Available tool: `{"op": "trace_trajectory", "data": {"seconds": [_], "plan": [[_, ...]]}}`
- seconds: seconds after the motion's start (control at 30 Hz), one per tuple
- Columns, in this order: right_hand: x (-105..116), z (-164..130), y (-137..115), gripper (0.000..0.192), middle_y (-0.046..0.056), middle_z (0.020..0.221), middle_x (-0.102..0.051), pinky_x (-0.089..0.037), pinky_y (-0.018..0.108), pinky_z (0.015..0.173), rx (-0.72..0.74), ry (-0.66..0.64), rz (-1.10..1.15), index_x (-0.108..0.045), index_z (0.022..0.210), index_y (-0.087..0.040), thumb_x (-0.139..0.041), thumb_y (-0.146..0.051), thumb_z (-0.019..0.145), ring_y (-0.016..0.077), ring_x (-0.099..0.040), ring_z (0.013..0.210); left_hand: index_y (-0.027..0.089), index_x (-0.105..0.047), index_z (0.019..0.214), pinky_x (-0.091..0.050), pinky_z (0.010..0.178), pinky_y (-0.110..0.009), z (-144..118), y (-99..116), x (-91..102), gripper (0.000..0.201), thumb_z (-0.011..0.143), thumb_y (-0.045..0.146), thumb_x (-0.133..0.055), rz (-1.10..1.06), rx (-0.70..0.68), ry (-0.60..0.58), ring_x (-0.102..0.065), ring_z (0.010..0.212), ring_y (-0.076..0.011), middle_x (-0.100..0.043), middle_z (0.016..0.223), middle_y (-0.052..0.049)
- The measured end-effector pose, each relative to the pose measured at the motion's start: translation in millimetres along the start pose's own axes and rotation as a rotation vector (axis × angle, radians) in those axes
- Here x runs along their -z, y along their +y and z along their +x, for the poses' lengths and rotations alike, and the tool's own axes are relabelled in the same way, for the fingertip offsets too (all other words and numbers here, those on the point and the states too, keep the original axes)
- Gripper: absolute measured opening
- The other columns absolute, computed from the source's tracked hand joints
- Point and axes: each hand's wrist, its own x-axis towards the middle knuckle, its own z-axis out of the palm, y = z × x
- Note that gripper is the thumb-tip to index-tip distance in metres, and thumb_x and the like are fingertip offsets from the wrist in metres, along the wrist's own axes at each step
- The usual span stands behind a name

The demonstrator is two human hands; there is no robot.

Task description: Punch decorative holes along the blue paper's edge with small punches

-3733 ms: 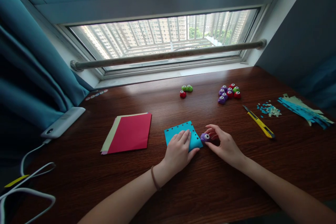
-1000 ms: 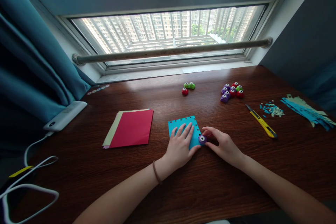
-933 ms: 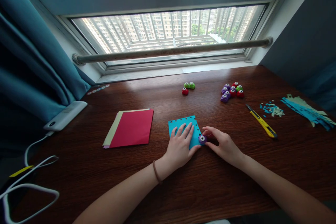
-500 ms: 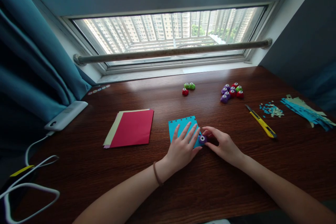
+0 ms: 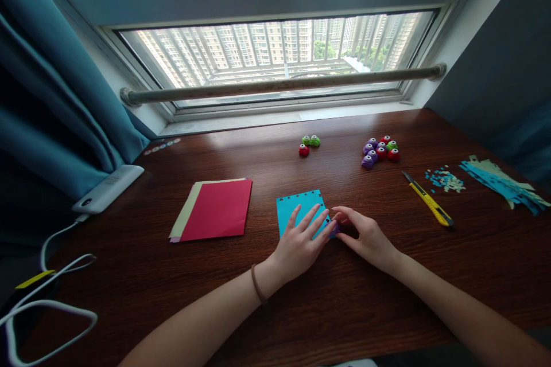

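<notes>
A blue square of paper (image 5: pixel 297 206) lies on the table with small punched holes along its far and right edges. My left hand (image 5: pixel 301 241) is spread flat over the paper, its fingers apart, and a fingertip covers the top of the purple craft punch (image 5: pixel 334 229). That punch sits at the paper's right edge, mostly hidden by fingers. My right hand (image 5: pixel 365 238) grips the punch from the right, thumb and fingers closed around its side.
Left of the paper lies a stack of red and cream sheets (image 5: pixel 219 209). More craft punches (image 5: pixel 381 152) stand behind, with three others (image 5: pixel 303 150) farther left. At right are a yellow utility knife (image 5: pixel 430 202), tiny paper cutouts (image 5: pixel 450 180) and paper strips (image 5: pixel 499 183).
My left hand has shifted slightly right and toward me, and its finger now lies on top of the purple craft punch. My right hand has hardly moved.
</notes>
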Motion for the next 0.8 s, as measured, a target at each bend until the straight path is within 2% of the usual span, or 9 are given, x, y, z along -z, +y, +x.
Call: {"op": "trace_trajectory", "data": {"seconds": [0.17,0.27,0.33,0.53,0.63,0.8], "plan": [[-0.2,0.8,-3.1,0.045,0.005,0.107,-0.059,-0.052,0.034,0.084,0.002,-0.005,-0.005,-0.045,0.121,-0.022,-0.055,-0.009,0.079,0.0170,-0.059,0.092,0.026,-0.041,0.134,-0.014,0.110,-0.052,-0.4,-0.9,0.2,0.040,0.094,0.025,-0.040,-0.001,-0.015,-0.015,-0.026,0.134,-0.0258,-0.037,0.142,-0.003],[1.1,0.9,-9.7,0.045,0.009,0.116,-0.054,-0.049,0.039,0.089,0.076,0.041,-0.071,-0.044,0.122,-0.021,-0.057,-0.013,0.079,0.0211,-0.054,0.105,0.026,-0.045,0.131,-0.013,0.110,-0.051,0.0,-0.6,1.6,0.037,0.094,0.026,-0.041,0.003,-0.019,-0.022,-0.026,0.135,-0.0256,-0.039,0.141,-0.003],[2.2,0.0,-14.4,0.044,0.010,0.115,-0.054,-0.047,0.042,0.091,0.152,0.070,-0.146,-0.045,0.122,-0.020,-0.056,-0.014,0.080,0.0235,-0.052,0.108,0.025,-0.046,0.129,-0.011,0.111,-0.052,0.4,-0.5,2.7,0.036,0.094,0.027,-0.041,0.007,-0.020,-0.024,-0.026,0.134,-0.0252,-0.041,0.139,-0.003],[2.1,-6.0,-19.5,0.041,0.009,0.099,-0.062,-0.051,0.039,0.081,0.358,0.069,-0.330,-0.044,0.125,-0.018,-0.047,-0.009,0.085,0.0224,-0.057,0.092,0.022,-0.053,0.120,-0.014,0.111,-0.051,1.8,-0.4,4.8,0.029,0.094,0.027,-0.042,0.016,-0.040,-0.060,-0.030,0.133,-0.0239,-0.046,0.135,-0.005],[1.4,-7.9,-25.8,0.038,0.012,0.099,-0.062,-0.051,0.038,0.080,0.407,0.000,-0.467,-0.046,0.124,-0.011,-0.042,-0.007,0.086,0.0233,-0.056,0.090,0.022,-0.053,0.119,-0.013,0.111,-0.052,2.0,0.2,5.2,0.029,0.094,0.026,-0.040,0.025,-0.039,-0.082,-0.029,0.133,-0.0245,-0.046,0.135,-0.004],[4.8,-4.3,-51.0,0.035,0.022,0.105,-0.058,-0.048,0.042,0.081,0.472,-0.236,-0.766,-0.054,0.112,0.001,-0.034,-0.004,0.084,0.0286,-0.054,0.092,0.019,-0.052,0.122,-0.014,0.111,-0.051,1.9,1.0,5.5,0.031,0.094,0.024,-0.038,0.057,-0.085,-0.130,-0.029,0.133,-0.0237,-0.045,0.136,-0.007]]}}
